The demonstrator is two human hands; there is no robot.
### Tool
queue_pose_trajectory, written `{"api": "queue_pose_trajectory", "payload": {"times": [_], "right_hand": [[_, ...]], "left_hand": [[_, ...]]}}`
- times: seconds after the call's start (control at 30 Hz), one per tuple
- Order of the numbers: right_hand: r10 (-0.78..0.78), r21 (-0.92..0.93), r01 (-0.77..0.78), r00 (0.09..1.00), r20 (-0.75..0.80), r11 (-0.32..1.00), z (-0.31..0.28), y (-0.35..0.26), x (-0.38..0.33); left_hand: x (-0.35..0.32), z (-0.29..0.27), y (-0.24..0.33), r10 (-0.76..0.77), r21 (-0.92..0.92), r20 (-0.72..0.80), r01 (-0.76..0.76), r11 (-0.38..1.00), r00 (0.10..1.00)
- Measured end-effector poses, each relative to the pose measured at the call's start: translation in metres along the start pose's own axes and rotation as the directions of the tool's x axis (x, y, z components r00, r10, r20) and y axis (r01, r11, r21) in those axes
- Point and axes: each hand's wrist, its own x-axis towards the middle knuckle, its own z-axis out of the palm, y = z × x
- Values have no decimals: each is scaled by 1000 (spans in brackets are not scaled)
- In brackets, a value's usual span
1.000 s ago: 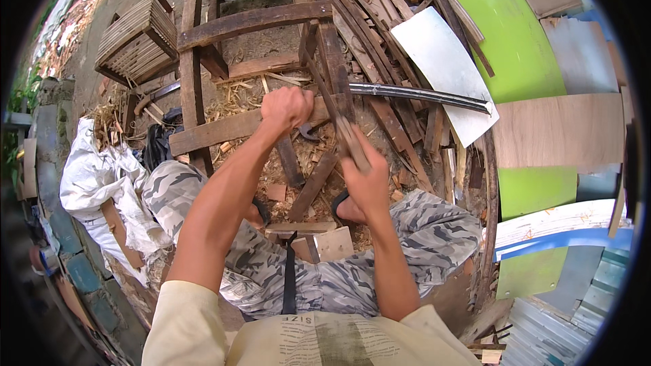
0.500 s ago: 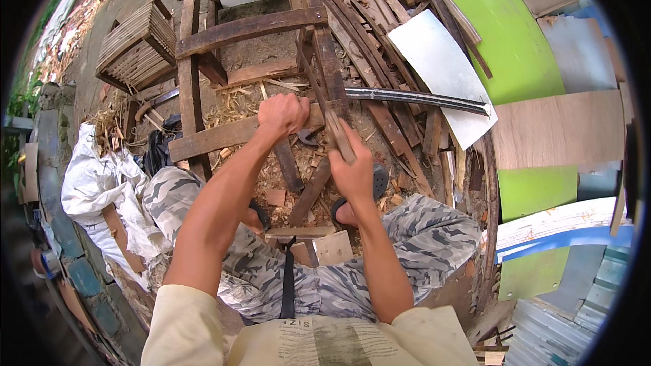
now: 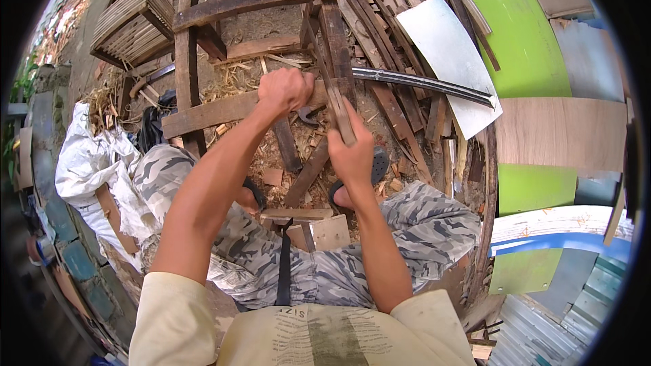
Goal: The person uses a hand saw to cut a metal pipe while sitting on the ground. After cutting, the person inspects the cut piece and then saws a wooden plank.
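In front of me stands a dark wooden frame [image 3: 185, 61], with a curved top bar [image 3: 251, 1] and a lower wooden rail [image 3: 210, 115]. My left hand [image 3: 285, 89] is closed over the rail near its right end; its fingertips are hidden. My right hand [image 3: 351, 152] is wrapped round the pale wooden handle of what looks like a handsaw [image 3: 340, 116]. Its thin dark blade appears edge-on, pointing away beside the frame's right leg [image 3: 333, 34]. Just under the rail, between my hands, a curved metal hook shape [image 3: 308, 116] is partly hidden.
Wood shavings and offcuts [image 3: 305, 179] cover the ground between my feet. A slatted wooden piece [image 3: 135, 24] and a wooden-handled curved saw [image 3: 146, 83] lie left. Right are piled boards [image 3: 390, 112], a dark metal strip [image 3: 427, 83], a white panel [image 3: 451, 54] and green sheets [image 3: 515, 34].
The scene has slid slightly upward in the picture. Both hands keep nearly the same grip, the left on the rail and the right on the saw handle.
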Motion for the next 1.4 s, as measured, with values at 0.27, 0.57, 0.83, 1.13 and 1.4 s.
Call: {"api": "queue_pose_trajectory", "payload": {"times": [0.27,0.57,0.83,1.13,1.4], "right_hand": [[195,-86,-187,976,93,979,-76,-27,-189],[13,74,-7,996,-85,997,11,33,-51],[89,-75,-87,995,34,993,-75,-13,-205],[-31,-19,30,997,-72,999,-12,30,-143],[-172,-49,166,976,-133,985,6,53,-118]], "left_hand": [[-8,-7,-4,-81,12,55,80,997,995],[-6,-11,0,-52,17,73,51,999,996],[-15,0,-4,-69,15,44,69,998,997],[-6,7,-16,-8,38,-70,11,999,998],[-4,0,-6,-56,41,51,54,998,997]]}}
